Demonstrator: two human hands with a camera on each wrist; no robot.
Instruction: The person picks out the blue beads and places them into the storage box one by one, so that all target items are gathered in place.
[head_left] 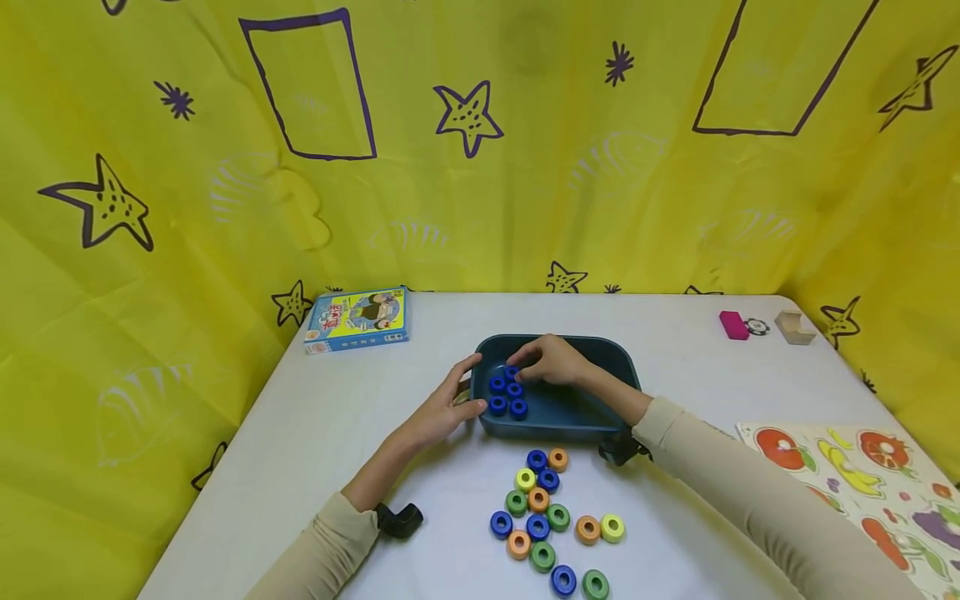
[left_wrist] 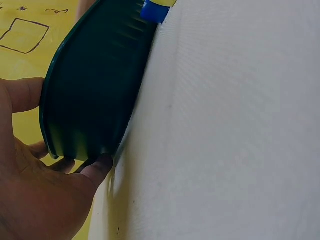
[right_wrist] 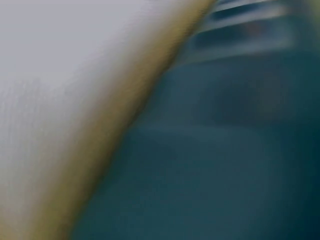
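A dark teal tray (head_left: 551, 431) stands on the white table, its left end gripped by my left hand (head_left: 441, 410). In the left wrist view, the fingers of the left hand (left_wrist: 45, 187) wrap round the end of the tray (left_wrist: 92, 85), thumb along its side. Inside the tray, my right hand (head_left: 557, 363) pinches a blue ring (head_left: 512, 372) between thumb and index finger. Several more blue rings, one of them a blue ring (head_left: 518, 408), lie at the tray's left end. The right wrist view shows mostly the blurred tray wall (right_wrist: 200, 175); the right hand is out of it.
In front of the tray lie several loose rings, such as a green ring (head_left: 542, 556), an orange ring (head_left: 588, 530) and a yellow ring (head_left: 612, 527). A blue box (head_left: 358, 320) sits back left. At right are a fruit-picture sheet (head_left: 855, 492), a pink block (head_left: 734, 325) and a wooden piece (head_left: 795, 328).
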